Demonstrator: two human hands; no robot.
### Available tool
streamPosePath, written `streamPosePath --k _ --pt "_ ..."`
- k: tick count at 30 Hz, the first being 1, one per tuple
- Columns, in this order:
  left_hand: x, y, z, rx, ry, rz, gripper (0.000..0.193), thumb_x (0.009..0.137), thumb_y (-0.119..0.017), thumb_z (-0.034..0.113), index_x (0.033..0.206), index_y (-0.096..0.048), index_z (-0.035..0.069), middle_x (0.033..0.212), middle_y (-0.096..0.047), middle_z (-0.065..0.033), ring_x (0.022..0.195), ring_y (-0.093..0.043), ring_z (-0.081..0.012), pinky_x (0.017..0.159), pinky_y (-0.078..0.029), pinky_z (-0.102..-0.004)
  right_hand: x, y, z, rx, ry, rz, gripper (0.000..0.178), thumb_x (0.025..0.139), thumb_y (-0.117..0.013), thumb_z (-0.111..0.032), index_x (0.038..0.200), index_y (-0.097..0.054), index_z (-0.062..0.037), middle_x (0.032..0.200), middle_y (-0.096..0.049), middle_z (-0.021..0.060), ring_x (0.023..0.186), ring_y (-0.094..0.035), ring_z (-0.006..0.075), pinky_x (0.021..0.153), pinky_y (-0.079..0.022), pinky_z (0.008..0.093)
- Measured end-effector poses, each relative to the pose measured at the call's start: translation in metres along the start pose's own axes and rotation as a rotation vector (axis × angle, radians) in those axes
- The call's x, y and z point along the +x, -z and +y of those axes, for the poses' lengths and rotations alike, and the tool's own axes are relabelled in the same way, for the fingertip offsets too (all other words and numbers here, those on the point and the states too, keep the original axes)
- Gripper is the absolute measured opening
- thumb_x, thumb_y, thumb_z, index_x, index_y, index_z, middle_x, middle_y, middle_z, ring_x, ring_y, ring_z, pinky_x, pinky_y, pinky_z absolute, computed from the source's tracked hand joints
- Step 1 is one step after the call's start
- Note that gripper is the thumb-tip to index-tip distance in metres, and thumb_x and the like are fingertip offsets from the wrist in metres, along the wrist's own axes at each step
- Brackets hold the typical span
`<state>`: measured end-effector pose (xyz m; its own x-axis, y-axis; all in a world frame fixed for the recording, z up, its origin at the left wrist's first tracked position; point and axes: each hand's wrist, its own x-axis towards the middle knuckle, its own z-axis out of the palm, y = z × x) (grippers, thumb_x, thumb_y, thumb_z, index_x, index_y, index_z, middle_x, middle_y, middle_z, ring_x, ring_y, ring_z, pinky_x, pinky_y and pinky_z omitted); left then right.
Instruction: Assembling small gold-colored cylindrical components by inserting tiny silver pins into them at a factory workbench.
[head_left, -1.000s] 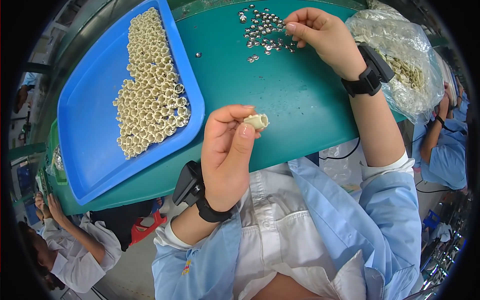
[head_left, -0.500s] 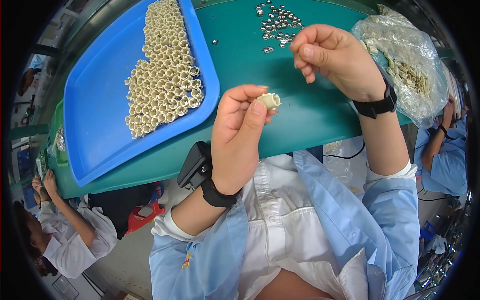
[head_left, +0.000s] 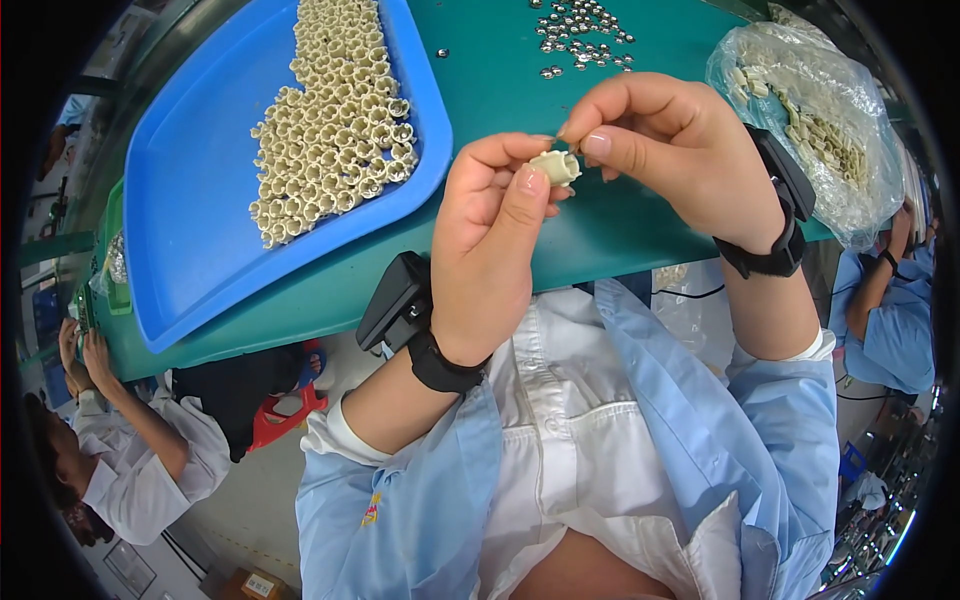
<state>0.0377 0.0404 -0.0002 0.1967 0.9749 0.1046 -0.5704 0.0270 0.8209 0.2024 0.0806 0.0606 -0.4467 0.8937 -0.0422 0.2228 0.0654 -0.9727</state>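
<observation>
Between the thumb and fingers of my left hand (head_left: 487,245) is a short cream plastic sleeve (head_left: 553,170) with small notched tabs at its rim. It lies tilted, its open end facing right. My right hand (head_left: 690,165) is closed in a pinch right beside that open end. Its fingertips hide whatever they hold, if anything. Both hands are above the green table, near its front edge. Left of them, many similar cream sleeves (head_left: 325,150) stand in rows in a blue tray (head_left: 190,210); a few by its right side have shiny metal inside.
Small shiny metal pieces (head_left: 580,35) lie scattered at the back of the green table (head_left: 490,75). One loose metal piece (head_left: 442,53) is near the tray. A clear plastic bag (head_left: 870,150) of cream parts sits at right. People work at the far left and right.
My right hand has come down and left from near the metal pieces to the sleeve's open end. My left hand has shifted slightly right and up, still holding the sleeve.
</observation>
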Motion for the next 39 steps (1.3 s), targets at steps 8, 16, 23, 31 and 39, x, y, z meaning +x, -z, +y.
streamPosePath --k 8,16,23,31,39 --pt "-0.001 0.001 -0.001 0.016 -0.012 -0.005 0.023 0.091 -0.047 0.019 0.107 -0.046 0.003 0.093 -0.056 -0.0028 0.082 -0.051 -0.0068 0.074 -0.041 -0.02 -0.004 -0.006 -0.005 -0.013 0.077 -0.009 0.014 0.083 -0.055 -0.002 0.097 -0.055 0.0018 0.085 -0.057 0.0013 0.076 -0.053 0.006 0.068 -0.044 0.0186" --pt "-0.002 0.003 -0.002 0.002 -0.062 -0.003 0.023 0.091 -0.047 0.02 0.106 -0.047 0.002 0.092 -0.056 -0.0029 0.08 -0.051 -0.0066 0.073 -0.042 -0.0203 -0.005 -0.015 -0.007 -0.133 0.193 -0.01 0.015 0.082 -0.057 0.0 0.096 -0.054 0.0025 0.084 -0.056 0.0021 0.077 -0.053 0.0072 0.069 -0.044 0.02" --pt "-0.002 0.001 -0.001 0.023 -0.057 0.035 0.023 0.091 -0.047 0.02 0.105 -0.048 0.002 0.091 -0.056 -0.0031 0.079 -0.05 -0.0068 0.073 -0.042 -0.0206 -0.006 -0.015 -0.009 -0.385 0.293 -0.003 0.015 0.079 -0.059 0.0 0.094 -0.056 0.0016 0.079 -0.057 0.0034 0.073 -0.055 0.0085 0.066 -0.045 0.0206" --pt "-0.002 0.002 0.0 -0.001 -0.035 0.022 0.024 0.091 -0.046 0.02 0.106 -0.048 0.001 0.089 -0.056 -0.0028 0.079 -0.05 -0.0067 0.073 -0.041 -0.0205 -0.007 -0.018 -0.004 -0.347 0.28 0.026 0.011 0.079 -0.058 0.002 0.09 -0.055 0.0019 0.078 -0.057 0.0034 0.071 -0.055 0.0089 0.064 -0.045 0.0206" --pt "-0.003 0.002 0.0 0.024 -0.059 0.023 0.024 0.091 -0.046 0.02 0.105 -0.048 0.001 0.089 -0.055 -0.0025 0.079 -0.05 -0.0067 0.073 -0.041 -0.0205 -0.008 -0.022 -0.004 -0.186 0.201 0.049 0.007 0.081 -0.056 0.002 0.087 -0.056 0.0017 0.08 -0.057 0.0027 0.074 -0.055 0.0086 0.066 -0.045 0.0207"
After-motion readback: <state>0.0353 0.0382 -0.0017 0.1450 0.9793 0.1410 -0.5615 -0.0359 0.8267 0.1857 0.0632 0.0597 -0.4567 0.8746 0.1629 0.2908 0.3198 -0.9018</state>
